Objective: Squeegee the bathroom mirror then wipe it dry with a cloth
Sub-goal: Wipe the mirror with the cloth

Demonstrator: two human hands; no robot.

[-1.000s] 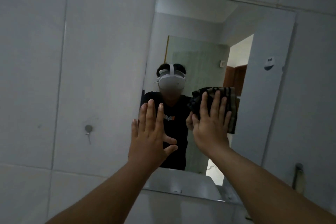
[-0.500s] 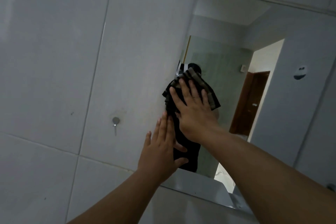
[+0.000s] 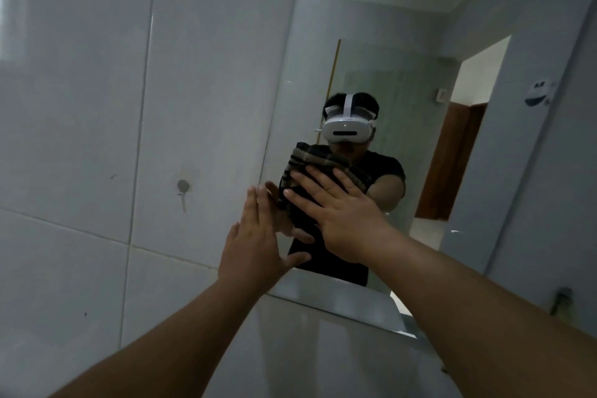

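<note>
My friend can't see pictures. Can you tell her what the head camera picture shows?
The right hand presses a dark striped cloth flat against the bathroom mirror. The left hand rests open on the mirror's left edge, beside a grey tiled wall.

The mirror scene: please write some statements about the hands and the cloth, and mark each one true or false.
1. The right hand presses a striped cloth flat against the mirror. True.
2. The left hand holds a squeegee. False: it is empty, with an open palm at the mirror's left edge.
3. The cloth lies near the mirror's top edge. False: it is in the lower left part.
4. A small metal hook is on the tiled wall left of the mirror. True.
</note>
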